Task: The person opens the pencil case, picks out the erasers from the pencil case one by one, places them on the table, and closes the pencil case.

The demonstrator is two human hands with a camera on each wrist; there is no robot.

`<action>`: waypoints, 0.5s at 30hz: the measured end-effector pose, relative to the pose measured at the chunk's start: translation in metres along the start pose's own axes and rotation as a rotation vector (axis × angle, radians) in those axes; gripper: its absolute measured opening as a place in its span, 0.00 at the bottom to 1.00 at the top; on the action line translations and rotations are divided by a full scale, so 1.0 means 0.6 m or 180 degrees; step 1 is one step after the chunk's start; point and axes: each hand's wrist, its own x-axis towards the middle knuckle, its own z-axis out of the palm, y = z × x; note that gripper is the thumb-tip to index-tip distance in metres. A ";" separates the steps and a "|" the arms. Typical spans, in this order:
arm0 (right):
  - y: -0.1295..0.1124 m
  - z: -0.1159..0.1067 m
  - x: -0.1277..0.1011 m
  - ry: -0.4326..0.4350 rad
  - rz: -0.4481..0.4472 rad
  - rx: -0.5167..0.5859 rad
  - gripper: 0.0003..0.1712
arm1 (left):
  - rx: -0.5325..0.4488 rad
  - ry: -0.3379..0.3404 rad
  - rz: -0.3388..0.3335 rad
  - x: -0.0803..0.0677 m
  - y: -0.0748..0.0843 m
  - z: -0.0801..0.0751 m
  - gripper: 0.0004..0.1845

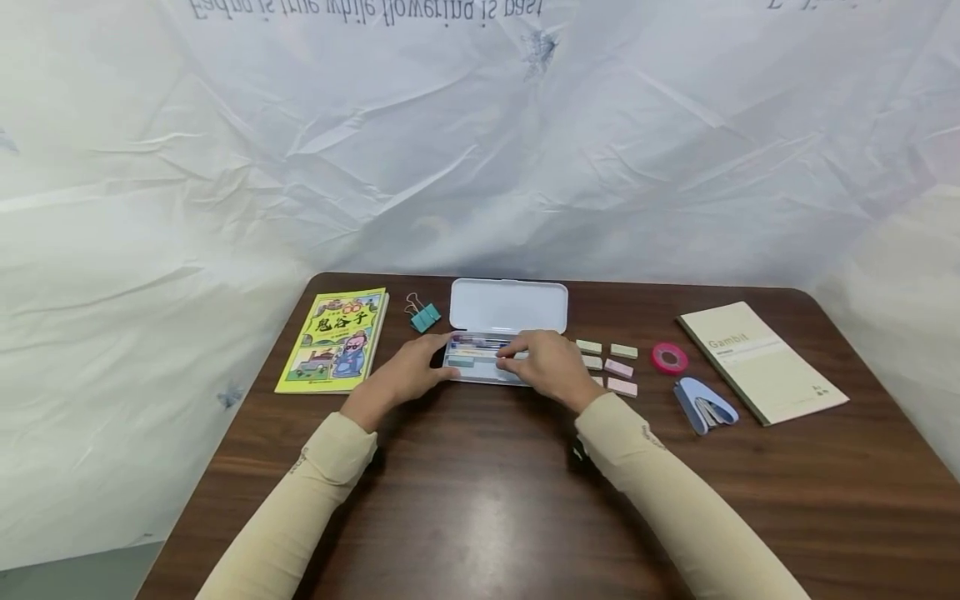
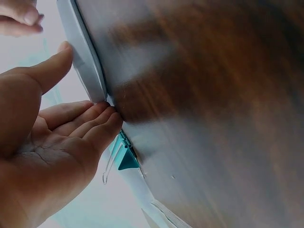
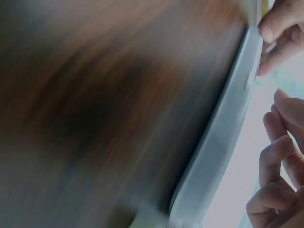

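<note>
A white pencil case (image 1: 510, 304) lies with its lid raised toward the wall; pens (image 1: 480, 342) and a teal-grey block (image 1: 461, 362) are inside. My left hand (image 1: 411, 369) holds its left end, thumb on the front wall and fingers at the far corner. Over the right half of the tray is my right hand (image 1: 551, 364), its thumb and forefinger tips close together and the other fingers bent in the right wrist view. Whether something small sits between those tips is hidden. Several small pastel erasers (image 1: 623, 352) lie just right of this hand, partly covered by it.
Left of the case are a yellow comic-style book (image 1: 330, 342) and a teal binder clip (image 1: 424, 317). To the right lie a pink tape roll (image 1: 657, 358), a blue stapler (image 1: 705, 406) and a cream notebook (image 1: 761, 362). A white sheet hangs behind the table.
</note>
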 end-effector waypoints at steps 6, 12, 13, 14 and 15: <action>0.017 0.055 0.043 0.0073 -0.0208 0.0030 0.11 | -0.0061 0.0024 0.0074 0.005 -0.010 0.005 0.48; 0.033 0.101 0.076 0.0023 -0.0060 -0.0158 0.10 | -0.0080 0.0035 0.0092 0.004 -0.012 0.006 0.48; 0.035 0.107 0.080 0.0038 -0.0042 -0.0190 0.09 | -0.0075 0.0034 0.0086 0.003 -0.011 0.006 0.47; 0.035 0.111 0.081 0.0046 -0.0026 -0.0209 0.09 | -0.0077 0.0031 0.0077 0.003 -0.011 0.006 0.47; 0.033 0.113 0.082 0.0044 0.0004 -0.0228 0.08 | -0.0072 0.0029 0.0070 0.003 -0.010 0.006 0.47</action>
